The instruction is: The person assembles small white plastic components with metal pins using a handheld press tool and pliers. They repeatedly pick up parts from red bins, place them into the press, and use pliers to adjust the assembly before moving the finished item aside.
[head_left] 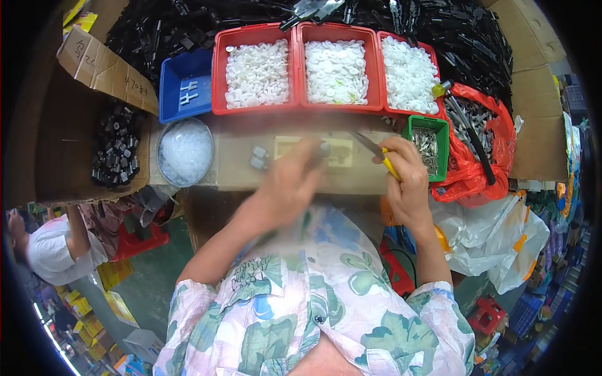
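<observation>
My right hand (407,178) is closed round a pointed metal tool with a yellow handle (390,165). Its dark tip points up and left over the work board (238,178); whether it is a blade or tweezers I cannot make out. Smeared by motion, my left hand (291,178) hovers over a pale cream block with recesses (342,152). A small grey piece (324,149) shows beside its fingers, and whether they grip it is unclear. Left of that hand lie small pale grey blocks (258,158) on the board.
Three red bins (298,103) of white plastic parts line the back, beside a blue bin (166,94). A bowl of clear pieces (185,152) stands left, a green tray of metal pins (441,147) right. Beyond it, a hammer (470,125) leans on a red bag (461,182).
</observation>
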